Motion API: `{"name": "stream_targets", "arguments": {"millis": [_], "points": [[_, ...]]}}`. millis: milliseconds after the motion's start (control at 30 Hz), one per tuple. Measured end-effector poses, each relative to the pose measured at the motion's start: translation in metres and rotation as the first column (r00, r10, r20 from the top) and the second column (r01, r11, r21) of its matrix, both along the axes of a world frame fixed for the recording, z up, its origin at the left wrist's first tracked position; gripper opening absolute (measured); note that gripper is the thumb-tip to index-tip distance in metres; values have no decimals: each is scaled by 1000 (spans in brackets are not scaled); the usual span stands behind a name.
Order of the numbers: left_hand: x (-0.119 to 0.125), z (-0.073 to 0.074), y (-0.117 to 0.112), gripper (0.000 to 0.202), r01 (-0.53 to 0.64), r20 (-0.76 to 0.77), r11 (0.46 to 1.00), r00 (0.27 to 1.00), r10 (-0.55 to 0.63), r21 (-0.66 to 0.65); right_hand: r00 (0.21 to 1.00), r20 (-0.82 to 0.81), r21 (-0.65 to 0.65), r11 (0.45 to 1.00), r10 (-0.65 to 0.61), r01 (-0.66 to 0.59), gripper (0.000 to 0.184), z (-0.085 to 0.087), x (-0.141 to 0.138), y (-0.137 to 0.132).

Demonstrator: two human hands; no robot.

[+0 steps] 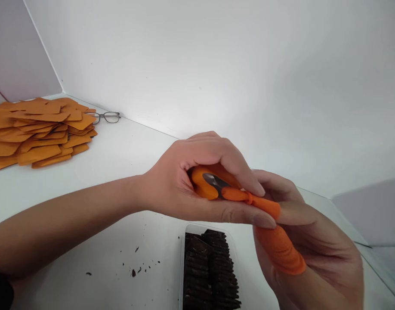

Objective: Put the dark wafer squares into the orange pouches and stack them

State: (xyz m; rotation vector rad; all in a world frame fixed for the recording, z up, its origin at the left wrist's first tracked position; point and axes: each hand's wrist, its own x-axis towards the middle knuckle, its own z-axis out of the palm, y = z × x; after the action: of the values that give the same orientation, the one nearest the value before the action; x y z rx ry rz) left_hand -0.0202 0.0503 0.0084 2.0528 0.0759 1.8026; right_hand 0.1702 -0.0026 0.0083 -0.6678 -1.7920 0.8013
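Observation:
My left hand (197,181) is curled around a small orange pouch (204,181) with a dark flat piece (214,181) showing at its mouth. My right hand (300,241) meets it from the right. Orange rubber finger cots cover its thumb (281,247) and one fingertip (252,199), and that fingertip pinches at the pouch's opening. Both hands hover above a clear plastic tray (184,258) packed with stacked dark brown pieces (210,271).
A heap of flat orange pouches (36,129) lies at the far left of the white table (120,163). A pair of glasses (107,116) rests beside it near the wall. Dark crumbs (136,269) are scattered left of the tray.

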Motion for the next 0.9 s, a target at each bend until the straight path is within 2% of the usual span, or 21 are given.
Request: {"name": "stream_targets", "arguments": {"millis": [200, 333, 467, 600, 767, 900], "points": [[1, -7, -2, 32, 201, 65, 965, 979, -193, -170, 998, -56, -18, 999, -31, 30, 17, -3, -4, -1], [2, -8, -3, 37, 241, 95, 945, 970, -225, -222, 995, -90, -31, 999, -42, 39, 13, -2, -4, -1], [0, -5, -2, 30, 149, 46, 974, 989, -143, -171, 994, -90, -15, 998, -59, 58, 15, -5, -4, 1], [-3, -3, 0, 27, 31, -9, 997, 999, -31, -70, 985, -112, -7, 991, -135, 135, 20, -10, -3, 2], [0, -1, 3, 26, -91, -21, 994, 995, 93, 55, 960, -159, 23, 972, -229, 236, 23, -11, -6, -1], [1, 1, 0, 23, -127, 1, 987, 992, 127, 95, 942, -167, 56, 951, -290, 303, 24, -8, -11, -5]]}}
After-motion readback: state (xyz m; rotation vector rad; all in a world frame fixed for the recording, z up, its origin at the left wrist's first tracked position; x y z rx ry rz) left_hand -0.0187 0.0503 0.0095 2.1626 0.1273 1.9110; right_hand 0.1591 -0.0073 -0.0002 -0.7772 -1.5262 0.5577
